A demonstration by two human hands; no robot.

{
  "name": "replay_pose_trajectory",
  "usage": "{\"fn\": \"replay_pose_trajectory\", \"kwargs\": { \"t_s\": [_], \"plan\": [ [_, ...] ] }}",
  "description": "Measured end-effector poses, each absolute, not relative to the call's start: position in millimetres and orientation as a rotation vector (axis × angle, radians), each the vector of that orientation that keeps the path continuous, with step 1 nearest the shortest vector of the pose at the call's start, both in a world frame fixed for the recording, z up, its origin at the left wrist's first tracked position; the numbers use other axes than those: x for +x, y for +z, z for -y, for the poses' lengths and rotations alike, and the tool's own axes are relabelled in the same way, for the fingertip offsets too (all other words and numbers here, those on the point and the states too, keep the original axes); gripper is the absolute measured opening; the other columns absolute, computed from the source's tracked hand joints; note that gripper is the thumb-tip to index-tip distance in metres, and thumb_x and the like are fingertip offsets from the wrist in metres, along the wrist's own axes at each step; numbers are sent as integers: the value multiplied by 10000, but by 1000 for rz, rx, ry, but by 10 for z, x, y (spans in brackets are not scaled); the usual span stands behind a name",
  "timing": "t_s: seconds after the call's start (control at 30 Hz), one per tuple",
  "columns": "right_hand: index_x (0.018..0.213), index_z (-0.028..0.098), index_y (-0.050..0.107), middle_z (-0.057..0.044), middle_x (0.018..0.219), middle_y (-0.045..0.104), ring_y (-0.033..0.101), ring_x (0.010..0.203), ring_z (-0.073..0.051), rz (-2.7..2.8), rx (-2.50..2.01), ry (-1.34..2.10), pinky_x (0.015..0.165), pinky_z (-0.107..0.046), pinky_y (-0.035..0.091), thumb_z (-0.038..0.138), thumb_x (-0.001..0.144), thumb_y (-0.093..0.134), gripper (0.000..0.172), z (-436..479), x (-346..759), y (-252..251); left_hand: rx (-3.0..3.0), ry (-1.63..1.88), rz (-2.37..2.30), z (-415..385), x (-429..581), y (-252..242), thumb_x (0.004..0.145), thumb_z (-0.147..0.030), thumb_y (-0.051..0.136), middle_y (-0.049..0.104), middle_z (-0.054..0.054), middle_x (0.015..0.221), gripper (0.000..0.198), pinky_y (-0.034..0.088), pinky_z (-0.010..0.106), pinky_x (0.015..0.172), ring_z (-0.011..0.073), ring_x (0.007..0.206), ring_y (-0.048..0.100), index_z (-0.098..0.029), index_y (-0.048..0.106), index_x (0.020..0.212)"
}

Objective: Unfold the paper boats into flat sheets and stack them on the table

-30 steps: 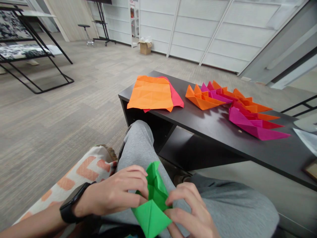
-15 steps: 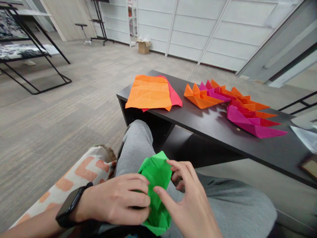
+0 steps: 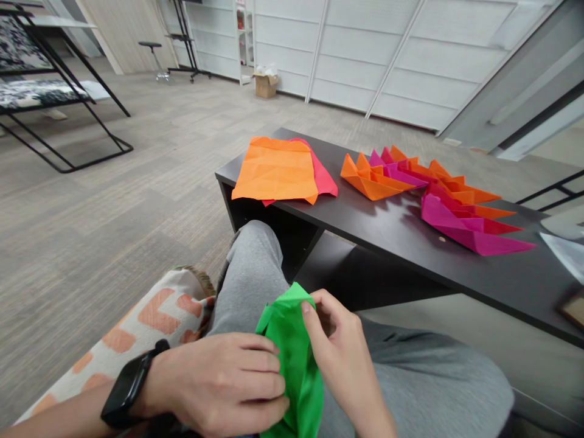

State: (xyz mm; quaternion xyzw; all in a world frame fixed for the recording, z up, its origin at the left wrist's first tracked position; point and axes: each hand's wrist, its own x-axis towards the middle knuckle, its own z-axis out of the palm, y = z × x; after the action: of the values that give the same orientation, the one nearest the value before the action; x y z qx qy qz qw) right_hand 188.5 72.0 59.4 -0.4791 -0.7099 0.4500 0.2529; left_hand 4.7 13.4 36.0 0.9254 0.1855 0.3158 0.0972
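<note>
A folded piece of green paper point(image 3: 294, 347) is held over my lap, its upper end coming to a corner and its lower end running past the bottom of the view. My left hand point(image 3: 223, 383), with a black watch at the wrist, grips its left side with curled fingers; the left thumb is hidden. On the upper right edge, my right hand point(image 3: 340, 350) pinches the paper between thumb and forefinger. On the dark table ahead stand several folded paper boats, among them an orange boat point(image 3: 376, 177) and a magenta boat point(image 3: 472, 228).
Flat orange paper sheets point(image 3: 276, 170) lie over red paper point(image 3: 323, 179) at the left end of the black table point(image 3: 374, 228). A patterned cushion or cloth point(image 3: 155, 322) is beside my left leg. Farther off are a cardboard box point(image 3: 265, 84) and a stool point(image 3: 155, 58).
My right thumb has moved up to the paper's upper right edge and now pinches it against the forefinger. The green paper looks narrower and less spread open. My left hand has shifted slightly right and down.
</note>
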Motion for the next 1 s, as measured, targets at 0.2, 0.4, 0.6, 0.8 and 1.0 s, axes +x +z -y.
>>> {"fn": "replay_pose_trajectory", "kwargs": {
  "t_s": [0.2,0.4,0.6,0.8,1.0],
  "plan": [
    [798,214,609,45,691,623,576,607,-101,2079,-1215,1060,602,-211,419,292,967,509,211,-639,1924,565,2360,1151,-1280,-53,-24,439,874,-65,540,638,52,974,307,511,303,966,158,970,608,-175,601,1154],
    [850,212,645,35,732,671,627,619,-104,2125,-1135,889,599,-205,448,260,963,520,175,-554,1975,569,2359,930,-1754,-89,-86,357,849,-264,705,589,35,1003,219,454,322,799,186,925,551,-218,620,1046],
    [837,213,650,27,714,674,626,589,-112,2156,-1121,827,575,-204,453,265,965,513,194,-556,1992,603,2322,874,-1686,-131,-124,383,887,-185,651,632,26,1098,279,437,322,909,175,1039,564,-202,541,1143],
    [791,220,641,45,652,633,588,546,-100,2121,-1202,993,563,-191,437,333,976,507,254,-605,2036,599,2181,980,-1578,-142,-138,323,899,-124,629,602,-9,1065,209,459,237,906,111,1010,574,-246,592,1065],
    [744,192,620,24,630,582,555,570,-115,1998,-1265,1216,561,-196,425,403,962,522,320,-661,2078,540,2171,1102,-1330,-164,-186,322,909,-18,537,551,-2,1031,286,493,151,834,67,962,578,-249,599,1066]
  ]
}}
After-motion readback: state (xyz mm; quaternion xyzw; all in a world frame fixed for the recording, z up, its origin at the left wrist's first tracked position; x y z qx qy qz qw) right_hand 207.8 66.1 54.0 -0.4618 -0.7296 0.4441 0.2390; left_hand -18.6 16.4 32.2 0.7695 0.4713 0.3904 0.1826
